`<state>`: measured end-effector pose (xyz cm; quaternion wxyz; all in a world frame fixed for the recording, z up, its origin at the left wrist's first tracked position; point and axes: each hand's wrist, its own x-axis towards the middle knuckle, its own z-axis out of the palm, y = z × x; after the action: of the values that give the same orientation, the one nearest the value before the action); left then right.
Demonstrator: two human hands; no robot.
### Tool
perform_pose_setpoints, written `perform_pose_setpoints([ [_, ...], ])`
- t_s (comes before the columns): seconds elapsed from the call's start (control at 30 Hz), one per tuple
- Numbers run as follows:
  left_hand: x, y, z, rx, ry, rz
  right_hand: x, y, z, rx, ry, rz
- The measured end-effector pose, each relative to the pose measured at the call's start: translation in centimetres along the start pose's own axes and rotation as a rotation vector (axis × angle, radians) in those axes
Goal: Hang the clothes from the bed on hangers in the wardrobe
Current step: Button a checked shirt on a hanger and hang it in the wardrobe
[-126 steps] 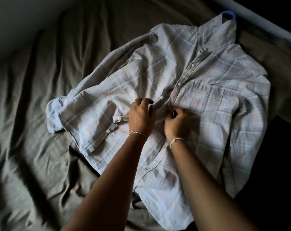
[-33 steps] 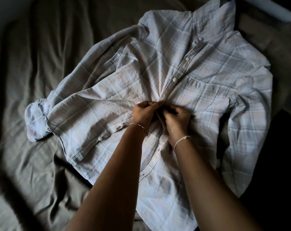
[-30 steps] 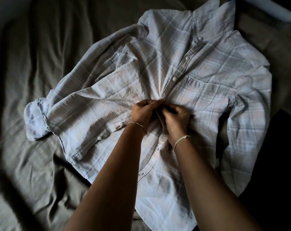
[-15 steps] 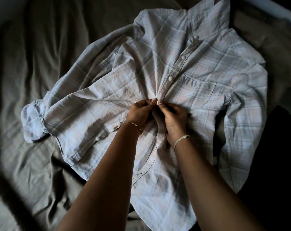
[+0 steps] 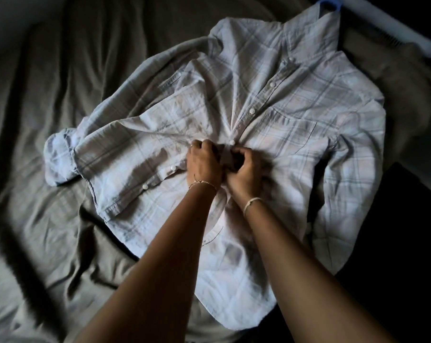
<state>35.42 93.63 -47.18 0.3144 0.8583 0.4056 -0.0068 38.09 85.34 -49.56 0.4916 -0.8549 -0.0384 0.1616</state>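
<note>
Button (image 5: 231, 142) just beyond the fingers (image 5: 202, 145) is newly fastened; left hand (image 5: 203, 167) and right hand (image 5: 246, 169) pinch the shirt (image 5: 296, 120) placket lower, starting the next.

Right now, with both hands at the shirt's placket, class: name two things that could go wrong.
1. Left hand and right hand pinch bunched cloth on the plaid shirt; a button might enter the wrong hole.
2. The lower flap lies folded back and could hang skewed on the blue hanger.

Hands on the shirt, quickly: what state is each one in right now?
Left hand: closed, gripping the plaid shirt at its button edge.
Right hand: closed, gripping the plaid shirt too.
</note>
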Motion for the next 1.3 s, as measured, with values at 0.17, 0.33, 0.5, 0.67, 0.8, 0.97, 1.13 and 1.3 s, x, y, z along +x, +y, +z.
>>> perform_pose_setpoints([
  [0.17, -3.5, -3.7, -1.3, 0.021, 0.063, 0.040, -4.9, -0.2, -2.1, -0.292, -0.036, -0.055],
  [0.33, -2.8, -3.0, -2.1, -0.027, 0.107, 0.069, -6.3, 0.7, -1.8, -0.335, 0.033, -0.192],
  [0.5, -1.2, -2.8, -1.3, 0.158, 0.095, 0.245, -4.2, 0.9, -0.7, -0.401, 0.177, -0.124],
  [0.67, -1.2, -3.3, -1.1, 0.136, 0.130, 0.230, -4.0, 1.0, -1.1, -0.339, 0.223, -0.110],
  [0.8, -2.0, -3.3, -1.8, 0.012, 0.149, 0.170, -4.2, 0.8, -2.0, -0.222, 0.153, -0.013],
  [0.97, -4.2, -3.2, -2.9, -0.184, 0.169, 0.144, -5.8, -0.5, -2.2, -0.041, 0.186, 0.076],
  [1.13, -5.2, -1.7, -4.7, -0.447, 0.113, 0.064, -7.9, -2.9, -2.1, 0.078, 0.299, 0.101],
  [1.3, -5.1, -1.3, -5.8, -0.834, -0.203, -0.071, -9.0, -5.9, -2.0, -0.138, 0.329, -0.049],
])
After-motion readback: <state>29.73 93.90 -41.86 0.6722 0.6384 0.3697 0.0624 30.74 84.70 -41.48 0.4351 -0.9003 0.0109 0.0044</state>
